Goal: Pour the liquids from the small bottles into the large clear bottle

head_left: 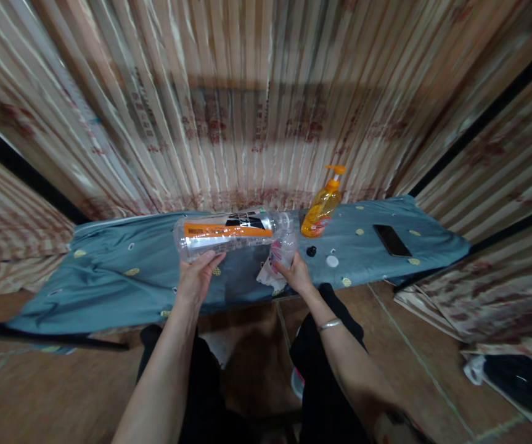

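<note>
My left hand (196, 274) grips a large transparent plastic bottle (192, 246) from below. The bottle is held almost level, its mouth to the right, with an orange, silver and black label round it. My right hand (296, 271) is closed round a smaller transparent plastic bottle (288, 237), which stands roughly upright. The two bottles' necks meet or overlap; whether they touch, I cannot tell. A crumpled white and pink piece (270, 274), wrapper or cloth, hangs beside my right fingers. Right of that hand lie a small black cap (311, 251) and a white round lid (332, 261).
A yellow pump bottle (319, 213) with an orange pump stands behind the caps. Further right, a dark phone (392, 240) lies on the bluish cloth-covered bench (127, 290). A striped curtain (229, 111) hangs close behind, with black poles (478, 129) at the sides.
</note>
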Demonstrator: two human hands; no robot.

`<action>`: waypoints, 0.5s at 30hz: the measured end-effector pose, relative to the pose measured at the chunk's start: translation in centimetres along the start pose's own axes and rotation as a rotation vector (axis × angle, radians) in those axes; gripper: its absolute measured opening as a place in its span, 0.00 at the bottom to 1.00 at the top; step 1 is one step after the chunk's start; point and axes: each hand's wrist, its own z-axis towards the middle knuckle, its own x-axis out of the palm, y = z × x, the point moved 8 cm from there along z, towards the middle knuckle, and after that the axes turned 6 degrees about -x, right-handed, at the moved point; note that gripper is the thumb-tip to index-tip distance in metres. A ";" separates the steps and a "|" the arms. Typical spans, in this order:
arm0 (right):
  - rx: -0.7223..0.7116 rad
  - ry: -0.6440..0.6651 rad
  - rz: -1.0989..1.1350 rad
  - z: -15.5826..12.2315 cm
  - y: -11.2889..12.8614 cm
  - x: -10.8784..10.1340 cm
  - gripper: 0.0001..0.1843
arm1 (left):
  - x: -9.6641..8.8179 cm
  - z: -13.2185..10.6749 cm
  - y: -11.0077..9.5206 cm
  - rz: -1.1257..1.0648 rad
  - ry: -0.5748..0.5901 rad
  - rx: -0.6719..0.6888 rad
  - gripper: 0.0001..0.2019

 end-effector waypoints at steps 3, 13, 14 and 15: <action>-0.010 -0.009 -0.003 0.0 0.0 0.0 0.39 | 0.0 0.0 0.0 0.008 0.005 0.001 0.25; -0.011 -0.013 -0.017 0.1 -0.4 0.0 0.38 | 0.0 0.0 0.0 0.001 -0.002 -0.007 0.25; -0.017 -0.014 -0.016 0.2 -0.5 0.1 0.38 | 0.0 0.0 0.1 0.001 -0.004 -0.007 0.25; -0.023 -0.014 -0.016 0.2 -0.5 0.1 0.38 | -0.1 0.0 0.1 0.003 -0.003 -0.005 0.25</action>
